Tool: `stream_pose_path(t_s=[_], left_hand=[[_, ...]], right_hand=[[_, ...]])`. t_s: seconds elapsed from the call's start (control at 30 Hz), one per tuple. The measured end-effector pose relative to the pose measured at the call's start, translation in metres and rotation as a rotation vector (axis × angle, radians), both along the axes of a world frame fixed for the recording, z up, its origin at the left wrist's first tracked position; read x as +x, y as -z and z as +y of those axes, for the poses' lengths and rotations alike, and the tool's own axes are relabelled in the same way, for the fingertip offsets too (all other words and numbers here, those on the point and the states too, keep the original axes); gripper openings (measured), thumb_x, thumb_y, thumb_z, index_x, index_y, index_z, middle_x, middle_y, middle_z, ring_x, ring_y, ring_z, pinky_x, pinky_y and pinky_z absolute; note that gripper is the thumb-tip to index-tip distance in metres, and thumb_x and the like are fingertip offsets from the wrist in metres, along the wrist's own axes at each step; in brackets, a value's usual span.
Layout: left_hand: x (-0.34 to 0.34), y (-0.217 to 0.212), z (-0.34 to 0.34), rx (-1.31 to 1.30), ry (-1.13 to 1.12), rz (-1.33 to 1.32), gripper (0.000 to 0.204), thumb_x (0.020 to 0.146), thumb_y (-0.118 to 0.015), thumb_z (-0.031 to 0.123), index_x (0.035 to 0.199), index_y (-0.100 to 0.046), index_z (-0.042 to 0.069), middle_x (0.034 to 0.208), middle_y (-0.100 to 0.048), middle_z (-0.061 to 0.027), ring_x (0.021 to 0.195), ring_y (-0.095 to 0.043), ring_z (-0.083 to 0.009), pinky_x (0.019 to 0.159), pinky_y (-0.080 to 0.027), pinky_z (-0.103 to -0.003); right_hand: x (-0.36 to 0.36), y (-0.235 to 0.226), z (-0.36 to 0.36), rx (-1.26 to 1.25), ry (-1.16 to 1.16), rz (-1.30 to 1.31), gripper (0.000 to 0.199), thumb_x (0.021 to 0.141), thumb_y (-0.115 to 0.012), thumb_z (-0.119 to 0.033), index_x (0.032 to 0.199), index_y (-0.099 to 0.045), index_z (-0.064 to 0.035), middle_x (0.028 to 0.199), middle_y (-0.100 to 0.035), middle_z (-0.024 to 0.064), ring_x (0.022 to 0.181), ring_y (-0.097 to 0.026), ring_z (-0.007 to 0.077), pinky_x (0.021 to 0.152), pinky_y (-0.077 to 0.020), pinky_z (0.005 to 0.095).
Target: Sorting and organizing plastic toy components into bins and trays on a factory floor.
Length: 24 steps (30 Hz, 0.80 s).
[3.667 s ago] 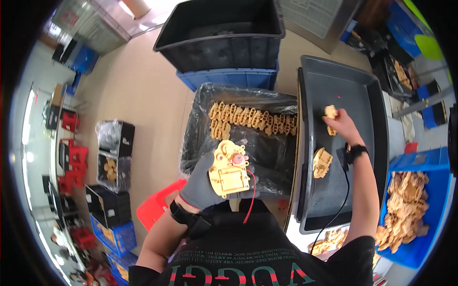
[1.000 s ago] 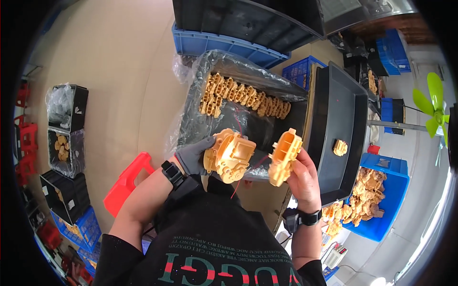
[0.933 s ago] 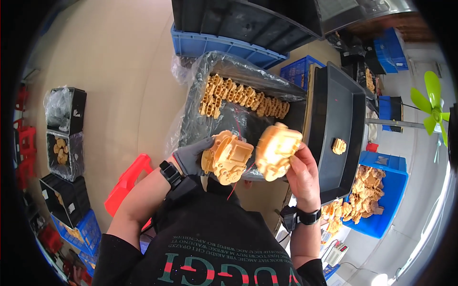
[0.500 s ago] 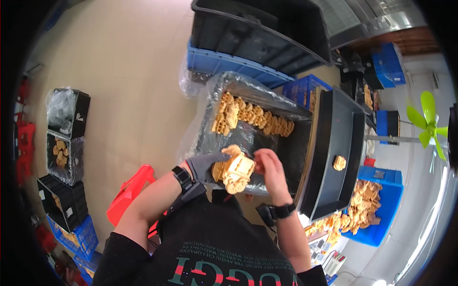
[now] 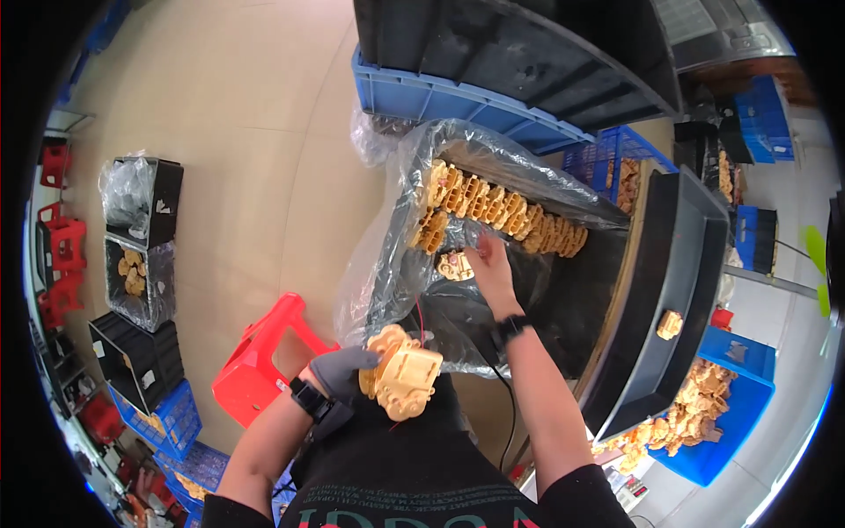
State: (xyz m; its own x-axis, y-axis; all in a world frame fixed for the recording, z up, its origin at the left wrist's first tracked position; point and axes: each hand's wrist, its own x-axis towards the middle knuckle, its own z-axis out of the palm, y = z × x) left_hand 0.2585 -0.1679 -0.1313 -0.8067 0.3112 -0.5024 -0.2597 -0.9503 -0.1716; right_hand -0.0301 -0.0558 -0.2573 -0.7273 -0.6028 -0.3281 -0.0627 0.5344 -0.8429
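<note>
My left hand (image 5: 341,371), in a grey glove, is closed on a small stack of tan moulded parts (image 5: 407,377) with rounded lobes, held close in front of my body. My bare right hand (image 5: 493,268) reaches into a black bin (image 5: 583,308) lined with clear plastic film. Its fingers are closed on one tan moulded part (image 5: 454,266), held low over the film. Just beyond it, similar parts (image 5: 493,207) stand packed in a row along the bin's far side, with a few more at the left end. My fingertips partly hide the part's right edge.
A red stool (image 5: 264,352) stands left of the bin. Blue and black crates (image 5: 475,97) are stacked beyond it. On the right, a black tray (image 5: 678,273) holds one tan part (image 5: 670,325), with a blue bin (image 5: 739,414) of loose parts behind. More crates (image 5: 141,352) line the far left.
My right hand has moved away from the left-hand stack, down into the bin with one part. My left hand has drawn back toward my body, still holding its stack. The view has shifted.
</note>
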Motion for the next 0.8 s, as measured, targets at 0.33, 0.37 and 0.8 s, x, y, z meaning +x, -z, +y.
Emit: stream_pose_path(t_s=[0.33, 0.37, 0.8], left_hand=[[0.000, 0.007, 0.005, -0.184, -0.146, -0.085, 0.077, 0.066, -0.080, 0.024, 0.130, -0.042, 0.005, 0.130, -0.049, -0.0117, 0.123, -0.047, -0.0294, 0.106, -0.036, -0.042], [-0.001, 0.009, 0.006, -0.181, -0.151, -0.097, 0.077, 0.066, -0.080, 0.024, 0.130, -0.042, 0.005, 0.130, -0.049, -0.0117, 0.123, -0.047, -0.0294, 0.106, -0.036, -0.042], [-0.050, 0.031, -0.005, -0.318, -0.228, -0.077, 0.082, 0.072, -0.075, 0.041, 0.136, -0.036, 0.007, 0.139, -0.042, -0.0162, 0.129, -0.041, -0.0346, 0.108, -0.034, -0.048]], right_hand=[[0.011, 0.027, -0.157, 0.334, -0.158, 0.324, 0.086, 0.070, -0.076, -0.023, 0.141, -0.027, -0.0183, 0.138, -0.037, 0.0148, 0.125, -0.039, 0.0357, 0.103, -0.0348, 0.0456], [0.009, 0.031, -0.157, 0.307, -0.154, 0.279, 0.086, 0.070, -0.076, -0.022, 0.140, -0.028, -0.0181, 0.136, -0.038, 0.0150, 0.124, -0.040, 0.0361, 0.102, -0.0356, 0.0453], [-0.026, -0.045, -0.069, -0.380, 0.058, -0.653, 0.059, 0.084, -0.068, -0.012, 0.134, -0.036, -0.0055, 0.118, -0.055, 0.0112, 0.107, -0.054, 0.0188, 0.095, -0.0419, 0.0309]])
